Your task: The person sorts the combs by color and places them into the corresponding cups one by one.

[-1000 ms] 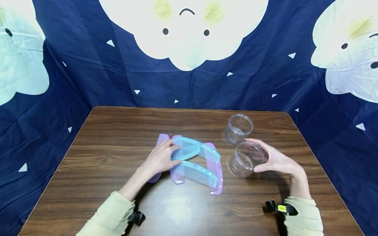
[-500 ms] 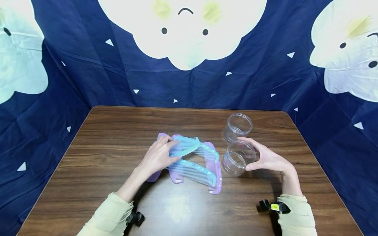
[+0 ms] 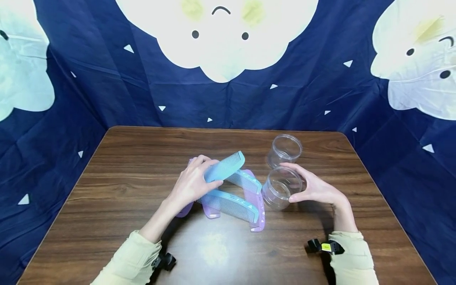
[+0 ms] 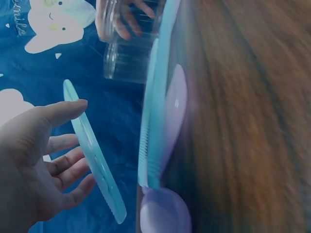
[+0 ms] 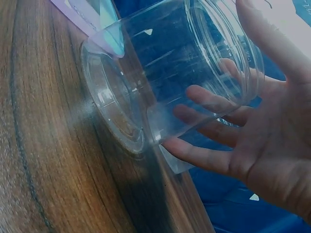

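My left hand [image 3: 192, 180] pinches a blue comb [image 3: 226, 165] between thumb and fingers, its free end raised to the right. The left wrist view shows that comb [image 4: 95, 150] held apart from the pile. Beneath it lie two more blue combs, one in front [image 3: 235, 206] and one behind [image 3: 247, 182], across several purple combs [image 3: 259, 209]. At the right, my right hand [image 3: 315, 188] grips a clear plastic jar [image 3: 281, 188] near its rim. In the right wrist view the base of this jar [image 5: 170, 68] is at the tabletop, the thumb and fingers around its side.
A second clear jar [image 3: 285, 150] stands just behind the gripped one. The brown wooden table [image 3: 135, 146] is bounded at the back and sides by a dark blue cloth [image 3: 192, 99] with cloud prints. Both wrists wear small black cameras.
The left hand has lifted the blue comb off the pile, its right end tilting up. The right hand has moved the jar left, close beside the purple comb.
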{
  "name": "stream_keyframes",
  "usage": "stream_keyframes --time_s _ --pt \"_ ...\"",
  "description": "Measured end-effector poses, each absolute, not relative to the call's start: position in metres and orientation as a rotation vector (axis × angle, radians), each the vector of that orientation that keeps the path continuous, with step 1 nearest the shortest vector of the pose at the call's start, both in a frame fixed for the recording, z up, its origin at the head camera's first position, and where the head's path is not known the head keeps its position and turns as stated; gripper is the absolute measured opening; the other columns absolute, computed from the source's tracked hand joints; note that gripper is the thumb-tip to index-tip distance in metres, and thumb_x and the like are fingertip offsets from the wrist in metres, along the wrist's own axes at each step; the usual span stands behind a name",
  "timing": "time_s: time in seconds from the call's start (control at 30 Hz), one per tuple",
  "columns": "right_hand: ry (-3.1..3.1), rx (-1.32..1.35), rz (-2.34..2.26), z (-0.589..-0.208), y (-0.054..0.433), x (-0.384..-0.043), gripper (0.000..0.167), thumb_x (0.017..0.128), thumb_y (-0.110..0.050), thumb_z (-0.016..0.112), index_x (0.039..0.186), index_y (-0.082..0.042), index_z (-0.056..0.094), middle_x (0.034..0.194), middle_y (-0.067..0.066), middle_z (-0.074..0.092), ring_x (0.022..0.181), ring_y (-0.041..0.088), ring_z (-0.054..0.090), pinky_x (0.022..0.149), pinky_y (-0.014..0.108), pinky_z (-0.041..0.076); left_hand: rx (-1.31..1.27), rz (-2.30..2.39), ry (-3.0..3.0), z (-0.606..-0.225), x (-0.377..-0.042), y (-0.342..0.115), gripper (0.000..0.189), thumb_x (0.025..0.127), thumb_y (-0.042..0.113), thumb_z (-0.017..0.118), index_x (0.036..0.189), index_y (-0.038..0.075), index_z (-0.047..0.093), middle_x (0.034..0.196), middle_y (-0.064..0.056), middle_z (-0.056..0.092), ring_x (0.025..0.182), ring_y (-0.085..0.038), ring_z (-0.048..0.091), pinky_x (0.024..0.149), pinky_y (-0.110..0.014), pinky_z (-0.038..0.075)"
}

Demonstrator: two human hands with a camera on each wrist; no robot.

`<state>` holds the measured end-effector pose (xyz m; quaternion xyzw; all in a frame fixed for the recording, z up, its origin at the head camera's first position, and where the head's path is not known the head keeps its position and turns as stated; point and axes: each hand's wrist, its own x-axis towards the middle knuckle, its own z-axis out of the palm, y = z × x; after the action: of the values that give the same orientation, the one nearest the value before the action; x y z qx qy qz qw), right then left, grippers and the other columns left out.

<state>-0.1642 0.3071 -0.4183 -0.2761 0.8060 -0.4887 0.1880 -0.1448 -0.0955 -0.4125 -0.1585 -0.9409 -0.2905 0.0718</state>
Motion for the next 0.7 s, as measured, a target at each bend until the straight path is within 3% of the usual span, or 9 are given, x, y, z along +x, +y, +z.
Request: stream_keyframes --time_s 0.2,0.37,0.57,0.7 --pt "2.288 -0.773 -1.363 -0.418 0.308 -0.166 0.098 0.08 -0.008 0.087 0.16 -0.018 0.031 0.159 0.019 0.042 0.144 0.041 0.042 0.108 0.035 0.053 -0.486 -0.982 -2.771 -0.399 -0.147 -0.082 0.06 0.081 0.041 0.086 0.134 0.022 0.066 0.124 -0.001 0.063 0.113 -0.022 0.058 0.089 -0.046 0.053" --pt "2.281 -0.785 -1.357 -0.417 0.308 -0.165 0.096 0.082 -0.008 0.085 0.16 -0.02 0.031 0.159 0.024 0.04 0.143 0.042 0.045 0.108 0.039 0.053 -0.551 -1.116 -2.7 -0.391 -0.151 -0.07 0.058 0.081 0.038 0.086 0.133 0.02 0.066 0.122 0.0 0.062 0.106 -0.019 0.058 0.088 -0.035 0.051" --pt "2.264 -0.785 -1.361 -0.418 0.307 -0.166 0.097 0.082 -0.008 0.085 0.161 -0.019 0.03 0.16 0.023 0.039 0.144 0.042 0.045 0.109 0.045 0.052 -0.594 -1.338 -2.615 -0.384 -0.153 -0.054 0.058 0.082 0.033 0.087 0.133 0.019 0.064 0.122 0.001 0.061 0.112 -0.018 0.062 0.101 -0.037 0.055" --pt "2.274 -0.798 -1.357 -0.419 0.308 -0.167 0.096 0.082 -0.005 0.084 0.161 -0.019 0.031 0.159 0.025 0.04 0.143 0.041 0.046 0.109 0.048 0.052 -0.634 -1.493 -2.535 -0.378 -0.155 -0.042 0.058 0.082 0.034 0.086 0.134 0.022 0.062 0.12 0.003 0.062 0.108 -0.015 0.064 0.1 -0.038 0.056"
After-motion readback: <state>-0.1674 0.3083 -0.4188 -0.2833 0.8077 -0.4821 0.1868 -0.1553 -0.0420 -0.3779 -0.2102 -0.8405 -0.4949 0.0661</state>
